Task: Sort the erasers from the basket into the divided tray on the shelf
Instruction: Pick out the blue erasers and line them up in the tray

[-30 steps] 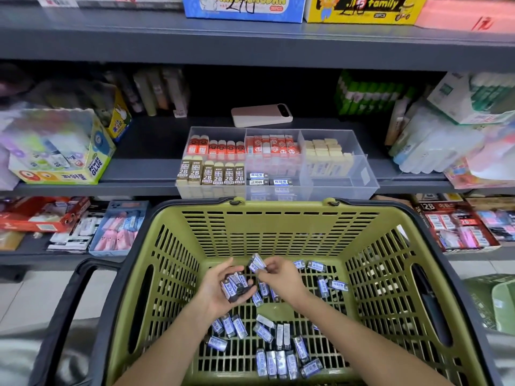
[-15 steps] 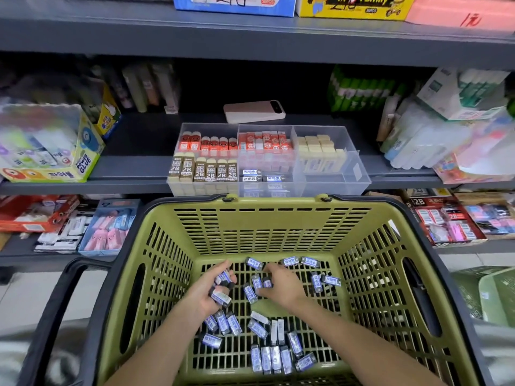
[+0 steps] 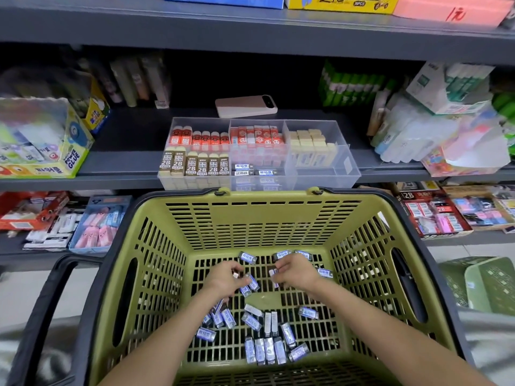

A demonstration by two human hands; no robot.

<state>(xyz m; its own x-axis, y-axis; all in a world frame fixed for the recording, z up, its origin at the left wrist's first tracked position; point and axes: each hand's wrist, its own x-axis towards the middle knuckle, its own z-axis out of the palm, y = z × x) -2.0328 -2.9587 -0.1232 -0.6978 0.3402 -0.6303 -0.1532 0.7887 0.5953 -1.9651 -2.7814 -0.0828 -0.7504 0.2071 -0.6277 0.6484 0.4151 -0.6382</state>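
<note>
Your left forearm (image 3: pixel 167 338) and right forearm (image 3: pixel 376 330) reach forward from the bottom edge, bare and angled toward each other. Your left hand (image 3: pixel 224 280), knuckles up, curls its fingers round a small clutch of erasers (image 3: pixel 252 284) that poke out on its inner side. Your right hand (image 3: pixel 296 273), near it but apart, is also knuckles up, fingertips pinching a single eraser (image 3: pixel 272 274).

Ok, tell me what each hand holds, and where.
Left hand grips several blue-sleeved erasers, free ends sticking out; right hand pinches one eraser, its grip hidden.
</note>
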